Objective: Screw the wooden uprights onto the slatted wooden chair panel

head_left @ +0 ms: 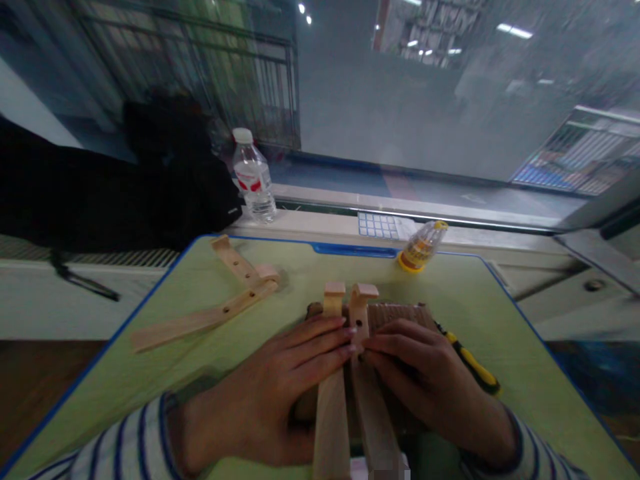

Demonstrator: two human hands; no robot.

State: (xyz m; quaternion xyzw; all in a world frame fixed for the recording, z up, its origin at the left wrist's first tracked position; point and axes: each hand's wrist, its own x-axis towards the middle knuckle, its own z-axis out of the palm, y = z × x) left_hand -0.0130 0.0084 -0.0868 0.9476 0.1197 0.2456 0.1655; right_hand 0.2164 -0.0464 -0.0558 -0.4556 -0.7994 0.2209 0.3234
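Two pale wooden strips with hooked ends, a left strip (332, 427) and a right strip (373, 427), lie side by side over a brown corrugated cardboard piece (400, 312). My left hand (270, 383) reaches across the left strip, thumb low at its side, and holds it; its fingertips touch the right strip. Dark holes show in the right strip. My right hand (430, 373) is closed, thumb and forefinger pinched at the right strip's lower hole. Whatever is between those fingertips is too small or hidden to make out.
More pale wooden strips (200, 323), joined at an angle, lie at the table's left. A yellow-black-handled screwdriver (473, 363) rests right of the cardboard. A yellow-capped glue bottle (421, 248) stands at the table's (505, 320) back edge. A water bottle (255, 183) and black bag (120, 193) are behind.
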